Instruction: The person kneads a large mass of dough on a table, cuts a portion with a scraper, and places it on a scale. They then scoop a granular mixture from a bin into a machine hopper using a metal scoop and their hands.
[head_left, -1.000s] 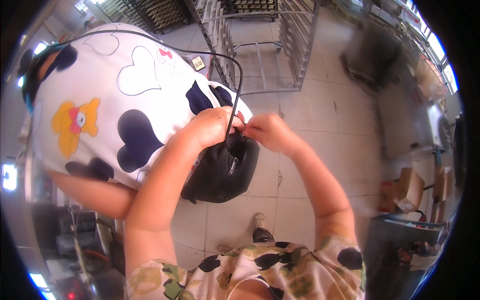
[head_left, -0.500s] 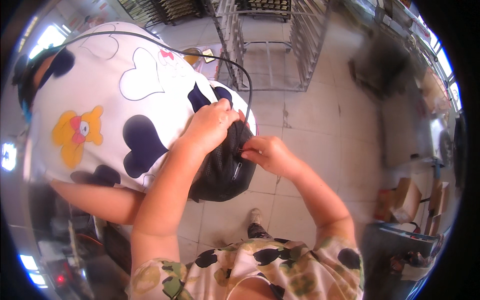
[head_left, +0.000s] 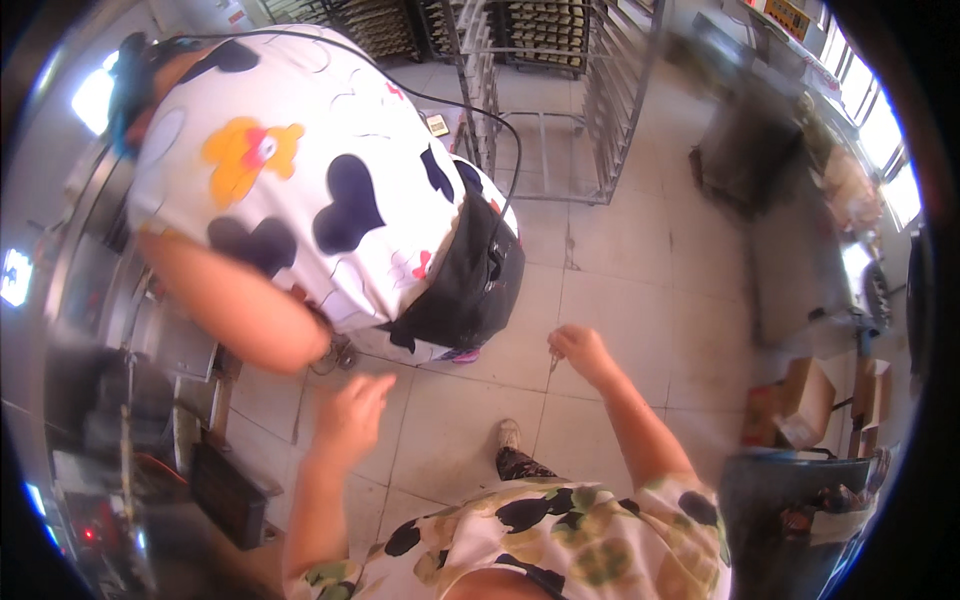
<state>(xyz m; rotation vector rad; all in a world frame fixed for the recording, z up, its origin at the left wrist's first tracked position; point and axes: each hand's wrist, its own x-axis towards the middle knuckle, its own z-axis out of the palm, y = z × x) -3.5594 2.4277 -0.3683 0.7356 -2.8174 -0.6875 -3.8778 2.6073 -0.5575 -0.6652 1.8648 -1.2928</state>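
Note:
A co-worker (head_left: pixel 300 120) in a white shirt with hearts and a yellow bear bends in front of me. At this person's waist is a black bag (head_left: pixel 470 300), with a black cable (head_left: pixel 515 140) running to it. Below the bag, my left hand (head_left: pixel 352 410) is raised and holds nothing, its fingers apart. My right hand (head_left: pixel 577 345) is pinched on a small thin item (head_left: pixel 555 362), too small to name, to the right of the bag and not touching it.
An empty metal rolling rack (head_left: pixel 615 130) stands ahead, with racks of loaded trays (head_left: pixel 545 35) behind it. Steel equipment (head_left: pixel 790 280) and cardboard boxes (head_left: pixel 805 400) line the right side. Machinery and a dark panel (head_left: pixel 220 475) are at the left. Tiled floor (head_left: pixel 620 300) lies below.
Both my hands have come off the black bag and dropped back toward me. The co-worker's body and bare arm have shifted, and more of the bag now shows.

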